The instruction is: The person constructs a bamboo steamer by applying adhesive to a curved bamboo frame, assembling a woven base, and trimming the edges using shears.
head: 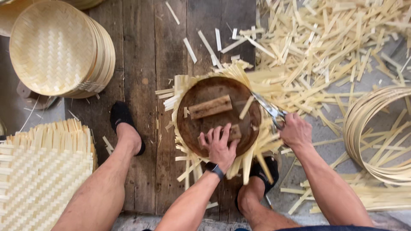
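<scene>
Head view, hands (pixel 220 145) on disc (pixel 214 113) (scissors (pixel 272 112) cutting)

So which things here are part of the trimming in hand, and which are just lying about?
In use:
left hand pressing the round wooden disc
right hand holding scissors
woven bamboo mat under the disc

Lying about:
stacked woven trays
flat woven mats
bamboo hoops
cut strips
</scene>
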